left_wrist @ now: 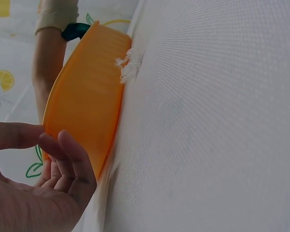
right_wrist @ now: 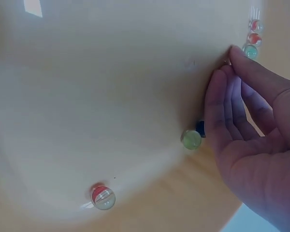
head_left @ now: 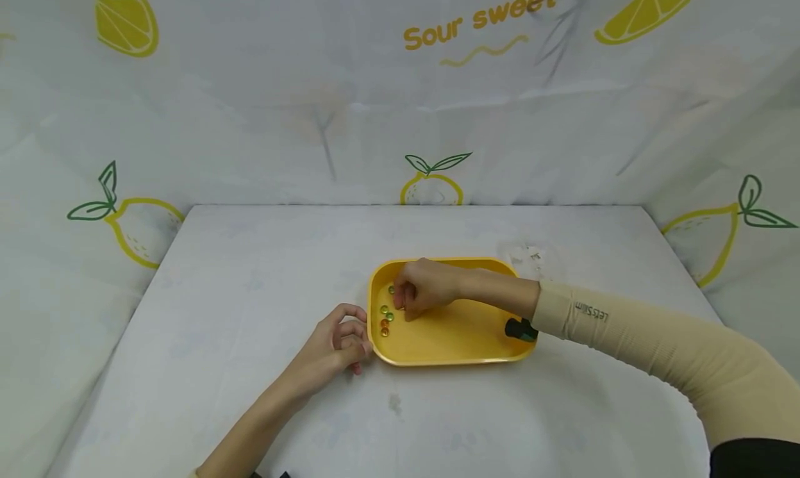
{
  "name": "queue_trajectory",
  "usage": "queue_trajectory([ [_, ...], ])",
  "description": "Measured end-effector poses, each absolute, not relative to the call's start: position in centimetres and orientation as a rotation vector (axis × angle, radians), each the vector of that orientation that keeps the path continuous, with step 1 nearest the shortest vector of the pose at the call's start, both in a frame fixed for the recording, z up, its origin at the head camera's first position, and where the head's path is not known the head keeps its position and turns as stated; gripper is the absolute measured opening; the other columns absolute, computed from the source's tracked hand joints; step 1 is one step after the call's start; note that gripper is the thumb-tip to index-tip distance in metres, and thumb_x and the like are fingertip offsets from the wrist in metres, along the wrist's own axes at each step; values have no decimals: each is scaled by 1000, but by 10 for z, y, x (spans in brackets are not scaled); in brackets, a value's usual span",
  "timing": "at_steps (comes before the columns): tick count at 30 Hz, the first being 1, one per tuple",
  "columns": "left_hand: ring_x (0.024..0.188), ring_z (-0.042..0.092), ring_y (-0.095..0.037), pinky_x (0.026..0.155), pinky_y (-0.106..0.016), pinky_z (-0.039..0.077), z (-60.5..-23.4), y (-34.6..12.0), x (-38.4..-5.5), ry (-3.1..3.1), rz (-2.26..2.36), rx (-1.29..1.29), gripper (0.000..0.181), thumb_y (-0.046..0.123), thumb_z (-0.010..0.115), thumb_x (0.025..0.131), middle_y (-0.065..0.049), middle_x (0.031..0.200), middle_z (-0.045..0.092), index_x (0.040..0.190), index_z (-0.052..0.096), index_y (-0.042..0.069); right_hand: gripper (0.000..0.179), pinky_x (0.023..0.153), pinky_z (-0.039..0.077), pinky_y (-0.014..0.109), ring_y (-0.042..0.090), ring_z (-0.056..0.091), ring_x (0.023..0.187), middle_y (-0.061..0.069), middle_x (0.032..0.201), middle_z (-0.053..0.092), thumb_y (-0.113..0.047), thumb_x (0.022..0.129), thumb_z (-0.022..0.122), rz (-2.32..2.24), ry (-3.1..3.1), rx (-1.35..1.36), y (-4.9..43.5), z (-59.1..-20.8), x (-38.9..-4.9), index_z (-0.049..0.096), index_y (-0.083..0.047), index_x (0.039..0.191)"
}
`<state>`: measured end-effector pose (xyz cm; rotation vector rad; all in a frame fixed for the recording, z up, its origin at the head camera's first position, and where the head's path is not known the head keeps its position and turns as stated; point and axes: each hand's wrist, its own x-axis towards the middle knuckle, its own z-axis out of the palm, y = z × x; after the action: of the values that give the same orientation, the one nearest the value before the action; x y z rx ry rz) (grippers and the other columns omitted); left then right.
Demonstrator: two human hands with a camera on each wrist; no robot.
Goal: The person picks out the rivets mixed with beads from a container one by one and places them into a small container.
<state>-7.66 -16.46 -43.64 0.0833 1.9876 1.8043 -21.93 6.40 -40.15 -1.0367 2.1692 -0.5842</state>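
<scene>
A yellow tray [head_left: 462, 339] with a raised rim stands on the table. My right hand [head_left: 425, 287] reaches into its left part, thumb and fingertips brought together close over the floor. In the right wrist view a small reddish bit, apparently a marble [right_wrist: 226, 62], shows between those fingertips, mostly hidden. Green marbles [head_left: 384, 310] and orange marbles [head_left: 384, 332] lie along the tray's left side. A pale green marble [right_wrist: 191, 139] and a red-and-clear marble [right_wrist: 103, 197] lie farther off. My left hand [head_left: 337, 342] touches the tray's left end from outside, fingers loosely bent.
A dark blue marble [right_wrist: 200, 128] sits beside the pale green one, partly behind my right hand. A dark green and black band [head_left: 521, 329] at my right wrist overlaps the tray's right end. White cloth [head_left: 250, 269] covers the table, with a lemon-print backdrop [head_left: 281, 117] behind.
</scene>
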Motion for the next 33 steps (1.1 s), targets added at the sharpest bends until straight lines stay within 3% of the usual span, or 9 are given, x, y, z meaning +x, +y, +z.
queue_trajectory([
  [6,77,62,-16,67,-27,57,-436,-165,-76,1998,1797,86,48,3,62,93,-5,97,63,137,42,-1,12,71,57,16,2,67,75,4,89,81,-7,90,86,-609,2132,-1001,63,-401,-219,80,-6,101],
  [33,77,61,-17,67,-26,57,-435,-163,-76,2001,1795,81,47,4,64,94,-6,97,63,136,43,2,5,62,48,14,0,57,64,-5,74,72,-7,88,82,-553,2173,-1037,64,-403,-217,78,-11,87],
])
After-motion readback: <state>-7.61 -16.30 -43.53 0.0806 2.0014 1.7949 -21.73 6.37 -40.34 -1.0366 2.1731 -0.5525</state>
